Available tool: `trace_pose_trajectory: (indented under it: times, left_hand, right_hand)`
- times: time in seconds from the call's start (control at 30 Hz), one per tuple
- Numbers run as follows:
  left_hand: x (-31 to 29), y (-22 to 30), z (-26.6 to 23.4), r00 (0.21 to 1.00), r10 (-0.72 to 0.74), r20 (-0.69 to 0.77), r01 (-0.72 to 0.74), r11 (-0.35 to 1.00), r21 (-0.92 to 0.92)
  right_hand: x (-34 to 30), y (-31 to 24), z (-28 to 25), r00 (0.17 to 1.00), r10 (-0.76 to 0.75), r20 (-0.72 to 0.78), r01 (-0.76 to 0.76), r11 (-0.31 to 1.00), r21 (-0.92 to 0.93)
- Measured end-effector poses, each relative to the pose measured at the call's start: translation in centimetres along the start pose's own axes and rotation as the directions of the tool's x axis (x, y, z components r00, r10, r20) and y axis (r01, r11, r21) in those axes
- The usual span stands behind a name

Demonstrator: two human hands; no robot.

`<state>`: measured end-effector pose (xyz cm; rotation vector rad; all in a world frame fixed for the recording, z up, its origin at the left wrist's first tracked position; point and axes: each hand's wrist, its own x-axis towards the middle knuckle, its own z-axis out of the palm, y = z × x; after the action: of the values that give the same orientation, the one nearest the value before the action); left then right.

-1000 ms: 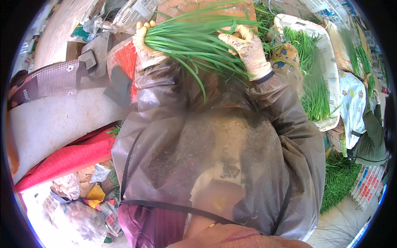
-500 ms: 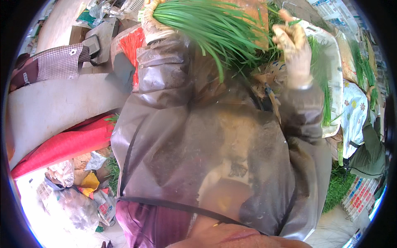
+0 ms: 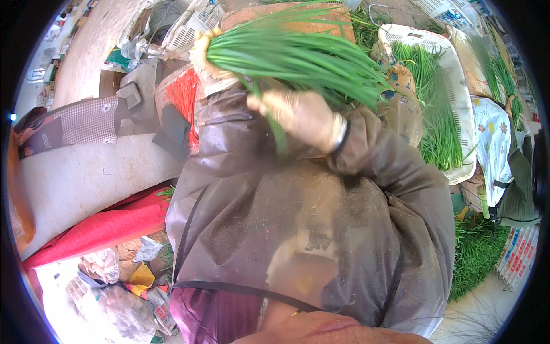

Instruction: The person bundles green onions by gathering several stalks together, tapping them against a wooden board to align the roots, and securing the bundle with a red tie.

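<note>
My left hand [image 3: 205, 60], in a pale soiled glove, is wrapped round the base of a thick bunch of garlic chives [image 3: 292, 54]. The long green leaves fan out to the right across a brown board. Just below the bunch is my right hand [image 3: 298, 114], gloved too and blurred by motion. Its fingers are closed on a few loose chive leaves [image 3: 278, 135], whose ends hang down in front of my brown apron.
At the right stands a white plastic crate [image 3: 468, 123] with more chives in it. Red ties [image 3: 186, 100] lie to the left of my left sleeve. A heap of greens [image 3: 475, 258] is at the lower right, and plastic bags [image 3: 117, 307] lie at the lower left.
My right hand has swung left from beside the crate to just below the bunch, with chive leaves in its fingers. The bunch in my left hand has come slightly lower.
</note>
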<state>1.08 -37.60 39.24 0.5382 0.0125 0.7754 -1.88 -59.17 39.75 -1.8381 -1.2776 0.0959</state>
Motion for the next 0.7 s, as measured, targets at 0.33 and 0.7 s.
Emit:
trace_pose_trajectory:
  times: [0.33, 0.7]
  left_hand:
    - [2.5, 4.7, -2.5, 0.987, 0.052, 0.154, -0.008, 0.962, -0.271]
    - [0.9, 3.3, -0.7, 0.993, 0.067, 0.102, -0.045, 0.977, -0.21]
  right_hand:
    - [-5.2, -1.6, -13.0, 0.753, 0.429, 0.499, -0.218, 0.878, -0.426]
    - [0.7, 0.3, -8.1, 0.894, 0.39, -0.223, -0.427, 0.891, -0.154]
